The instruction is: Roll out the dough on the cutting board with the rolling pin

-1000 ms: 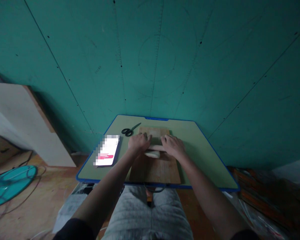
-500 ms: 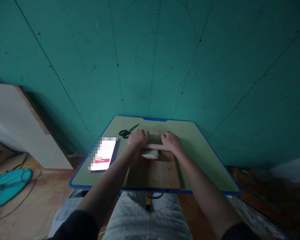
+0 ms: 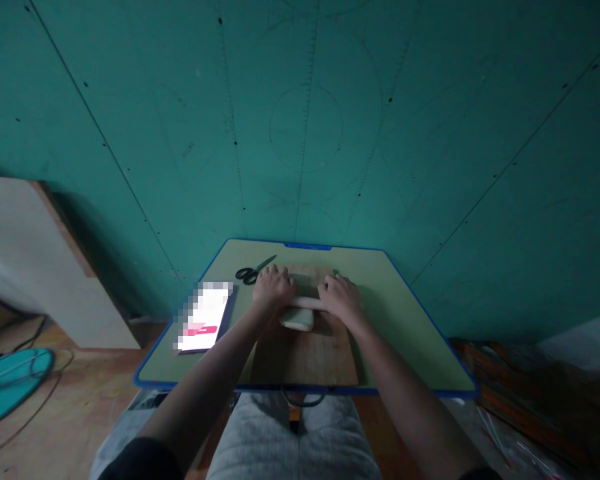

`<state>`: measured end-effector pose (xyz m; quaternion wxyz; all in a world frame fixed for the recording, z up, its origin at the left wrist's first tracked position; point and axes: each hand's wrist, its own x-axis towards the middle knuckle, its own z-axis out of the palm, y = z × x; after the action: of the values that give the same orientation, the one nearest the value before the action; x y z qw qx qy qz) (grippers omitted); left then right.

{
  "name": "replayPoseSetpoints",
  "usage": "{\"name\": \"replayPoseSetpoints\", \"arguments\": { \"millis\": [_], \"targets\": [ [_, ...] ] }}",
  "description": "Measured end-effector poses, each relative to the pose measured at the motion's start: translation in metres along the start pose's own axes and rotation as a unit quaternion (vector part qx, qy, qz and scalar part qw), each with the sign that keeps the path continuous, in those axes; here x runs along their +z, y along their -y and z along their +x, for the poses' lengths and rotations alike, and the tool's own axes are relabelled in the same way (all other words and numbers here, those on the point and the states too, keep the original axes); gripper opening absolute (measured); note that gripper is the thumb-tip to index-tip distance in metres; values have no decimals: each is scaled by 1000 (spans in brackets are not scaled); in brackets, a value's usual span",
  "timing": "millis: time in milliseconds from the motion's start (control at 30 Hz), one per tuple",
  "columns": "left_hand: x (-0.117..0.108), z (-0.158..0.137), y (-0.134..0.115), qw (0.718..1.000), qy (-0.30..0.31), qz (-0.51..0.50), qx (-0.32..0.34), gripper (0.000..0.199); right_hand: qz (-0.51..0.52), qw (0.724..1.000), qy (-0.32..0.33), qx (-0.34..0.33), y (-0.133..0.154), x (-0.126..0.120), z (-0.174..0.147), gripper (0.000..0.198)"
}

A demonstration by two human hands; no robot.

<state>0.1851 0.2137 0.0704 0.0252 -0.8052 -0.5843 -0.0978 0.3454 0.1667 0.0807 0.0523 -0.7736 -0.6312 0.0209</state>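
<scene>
A pale rolling pin [image 3: 307, 304] lies crosswise over a slab of whitish dough [image 3: 297, 319] on a wooden cutting board [image 3: 305, 363]. My left hand [image 3: 274, 287] is closed around the pin's left end, and my right hand [image 3: 341, 293] is closed around its right end. Dough shows on the near side of the pin and, more dimly, beyond it between my hands. Both ends of the pin are hidden under my fingers. Black-handled scissors [image 3: 250, 274] lie just past my left hand.
A tablet or phone with a lit, partly blurred screen [image 3: 205, 317] lies at the left of the blue-edged table [image 3: 405, 333]. A green wall [image 3: 430, 133] rises behind it. A white panel [image 3: 55, 267] leans at the left, near a teal round object [image 3: 15, 380] on the floor.
My hands and the rolling pin have come slightly toward me over the dough, and the fingers look a bit flatter. The whole view has shifted, with the table lower in the picture.
</scene>
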Motion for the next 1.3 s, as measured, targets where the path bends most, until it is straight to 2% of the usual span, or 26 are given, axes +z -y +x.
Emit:
{"name": "replayPoseSetpoints", "arguments": {
  "millis": [433, 633, 833, 1000, 1300],
  "targets": [
    [-7, -50, 4, 995, -65, -9, 72, 35, -53, 994, -81, -42, 6, 2, -56, 36],
    [-15, -69, 4, 992, -74, -19, 98, 38, -52, 991, -97, -74, 5, 6, -76, 40],
    [-8, -85, 11, 989, -79, -33, 122, 42, -35, 988, -119, -94, 5, 17, -101, 40],
    [-3, -104, 20, 987, -92, -41, 125, 46, -8, 977, -171, -127, 8, 31, -133, 51],
    [8, -136, 44, 967, -138, -34, 211, 49, 45, 945, -276, -170, 14, 53, -165, 56]
  ]
}}
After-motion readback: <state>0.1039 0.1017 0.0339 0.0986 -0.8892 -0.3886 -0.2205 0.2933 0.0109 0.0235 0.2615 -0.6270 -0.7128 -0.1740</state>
